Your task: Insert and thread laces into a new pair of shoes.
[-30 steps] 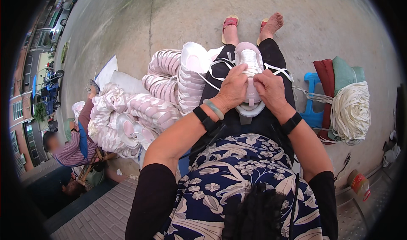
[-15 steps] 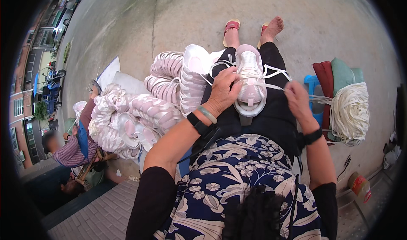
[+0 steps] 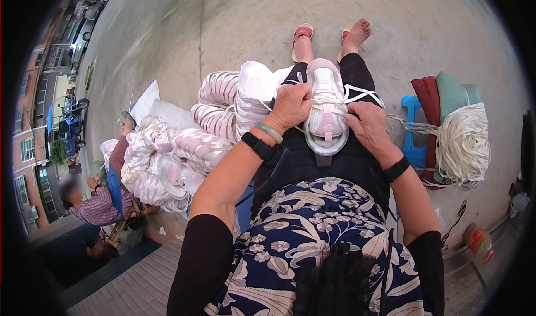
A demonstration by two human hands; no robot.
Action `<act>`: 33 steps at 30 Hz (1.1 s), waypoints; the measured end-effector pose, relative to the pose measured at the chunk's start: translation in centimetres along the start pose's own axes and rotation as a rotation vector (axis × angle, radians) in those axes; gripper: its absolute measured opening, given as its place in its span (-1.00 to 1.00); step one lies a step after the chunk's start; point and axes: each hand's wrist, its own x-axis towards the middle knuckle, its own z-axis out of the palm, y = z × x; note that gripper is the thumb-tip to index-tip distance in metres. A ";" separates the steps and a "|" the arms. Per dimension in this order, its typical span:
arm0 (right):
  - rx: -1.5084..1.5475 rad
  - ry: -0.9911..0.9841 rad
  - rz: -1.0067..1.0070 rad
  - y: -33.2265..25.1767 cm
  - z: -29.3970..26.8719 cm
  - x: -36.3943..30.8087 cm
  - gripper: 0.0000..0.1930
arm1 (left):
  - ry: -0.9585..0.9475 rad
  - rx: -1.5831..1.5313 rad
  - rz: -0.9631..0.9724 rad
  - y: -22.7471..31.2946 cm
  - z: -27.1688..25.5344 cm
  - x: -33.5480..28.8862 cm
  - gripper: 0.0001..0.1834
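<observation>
A white and pale pink sneaker (image 3: 325,127) lies on my lap between my thighs, its heel toward me. White shoelace (image 3: 329,99) crosses its upper, and a loose loop spreads to the right over my thigh. At the shoe's left edge my left hand (image 3: 291,106) is closed, thumb and fingers pinched on the shoelace. My right hand (image 3: 369,125) is against the right edge, its fingers curled in on the lace by the eyelets. The fingertips of this hand are partly hidden.
Rows of stacked pink and white shoes (image 3: 215,101) and a heap of more shoes (image 3: 162,159) lie on my left. On my right, a hank of white laces (image 3: 462,145) rests with folded red and green cloths on a blue stool (image 3: 413,148). Another person (image 3: 106,207) sits far left.
My right hand has come in from the right to the shoe's edge; the lace it held stretched out is no longer taut. My left hand has shifted slightly left along the shoe.
</observation>
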 end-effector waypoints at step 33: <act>-0.104 -0.025 0.393 8.1 -9.3 -16.3 -0.86 | 0.193 -0.433 -0.265 0.3 1.3 -1.6 -0.91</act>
